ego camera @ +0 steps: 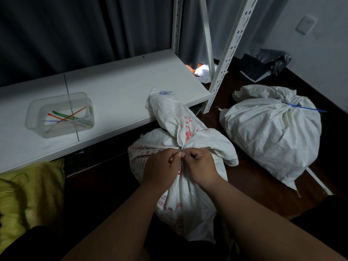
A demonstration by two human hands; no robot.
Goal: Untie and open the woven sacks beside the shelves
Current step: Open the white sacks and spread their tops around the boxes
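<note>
Left hand (160,166) and right hand (200,164), fingers curled, pinching a green tie (180,150) at the gathered neck of the printed sack (180,194). Right of it, blue-tied second sack (271,132); left, behind it, shelf board (122,95) bearing a clear tray (32,117) of ties.

We are in a home room used for storage — a white slotted-steel shelving unit (224,76) against dark curtains (75,29), a wall socket (306,25), dark wood floor (254,185) — with tied woven sacks (271,132) beside the shelves.
</note>
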